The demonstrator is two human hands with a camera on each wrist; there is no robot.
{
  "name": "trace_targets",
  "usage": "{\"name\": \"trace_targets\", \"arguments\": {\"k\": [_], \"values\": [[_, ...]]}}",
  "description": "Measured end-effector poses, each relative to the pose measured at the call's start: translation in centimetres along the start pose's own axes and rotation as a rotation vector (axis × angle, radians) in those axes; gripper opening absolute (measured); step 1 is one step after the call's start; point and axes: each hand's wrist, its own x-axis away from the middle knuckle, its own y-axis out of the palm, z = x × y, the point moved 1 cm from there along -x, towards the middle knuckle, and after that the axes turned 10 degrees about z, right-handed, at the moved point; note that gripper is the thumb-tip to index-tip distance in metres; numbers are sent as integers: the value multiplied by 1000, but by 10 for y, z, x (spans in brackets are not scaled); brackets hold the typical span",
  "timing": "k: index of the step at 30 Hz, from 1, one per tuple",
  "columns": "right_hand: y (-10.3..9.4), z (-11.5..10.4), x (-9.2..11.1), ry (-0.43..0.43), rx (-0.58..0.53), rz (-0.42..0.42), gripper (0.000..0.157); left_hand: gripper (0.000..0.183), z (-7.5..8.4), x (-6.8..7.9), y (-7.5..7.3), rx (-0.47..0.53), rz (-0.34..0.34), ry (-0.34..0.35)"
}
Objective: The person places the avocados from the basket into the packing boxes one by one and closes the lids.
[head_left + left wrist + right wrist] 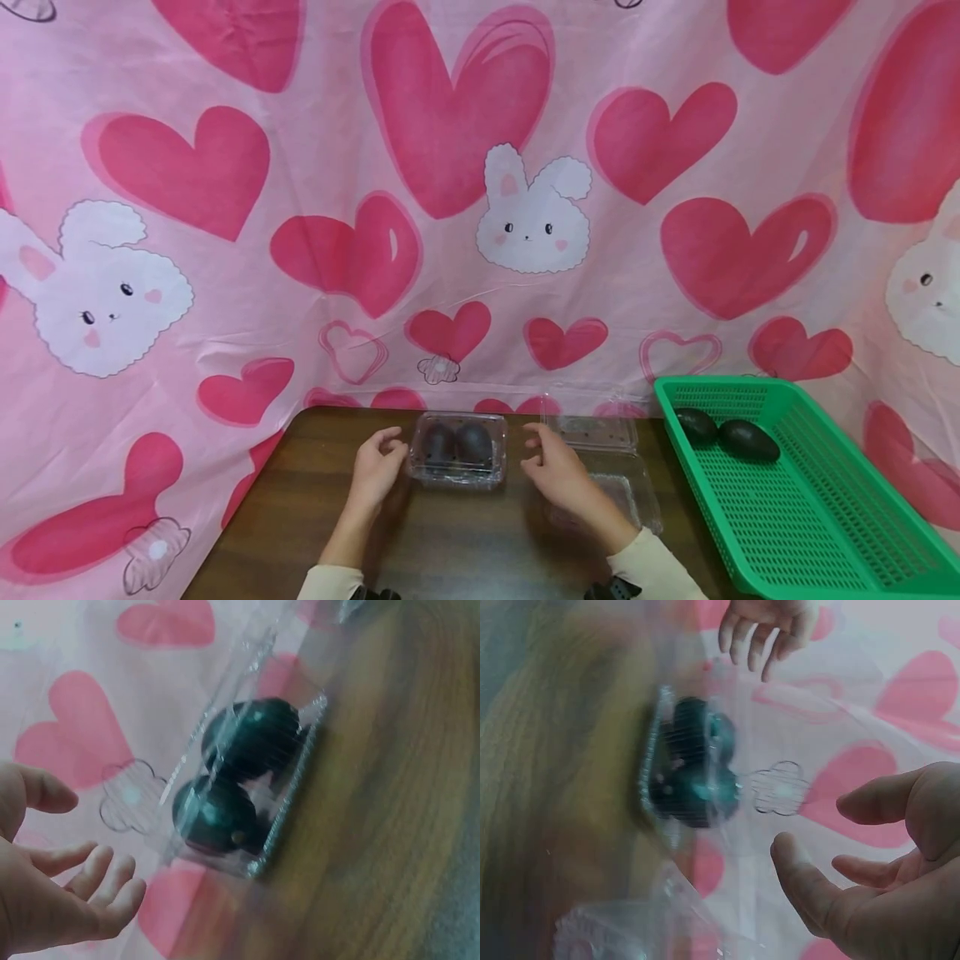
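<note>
Two dark oval fruits that look like avocados [474,444] lie side by side in a clear plastic clamshell box [459,479], whose lid appears closed. Just left of the box is my left hand [377,468], fingers relaxed and apart from the plastic. My right hand [558,473] hovers on the other side, thumb and fingers loosely bent around air. Both wrist views show the avocados [251,739] through the plastic, with a gap between the box and the left hand [64,889] and the right hand [877,877]. Neither hand holds anything.
A second clear clamshell [647,496] stands open beneath and behind my right forearm, its lid raised. At the right, a green basket [806,508] contains two more dark fruits [748,440]. A pink heart-patterned cloth [442,283] hangs behind the wooden table [450,542].
</note>
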Motion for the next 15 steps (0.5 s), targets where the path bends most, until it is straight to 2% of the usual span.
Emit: {"name": "trace_targets", "arguments": {"k": [3, 6, 10, 15], "values": [[-16, -3, 6, 33, -49, 26, 51, 36, 9, 4, 2, 18, 24, 26], [-33, -3, 11, 53, -82, 41, 49, 37, 17, 9, 4, 40, 19, 42], [-53, -4, 18, 64, -66, 51, 51, 40, 26, 14, 8, 75, -24, 68], [-74, -2, 24, 32, -16, 69, 54, 39, 34, 21, 19, 107, -82, 104]]}}
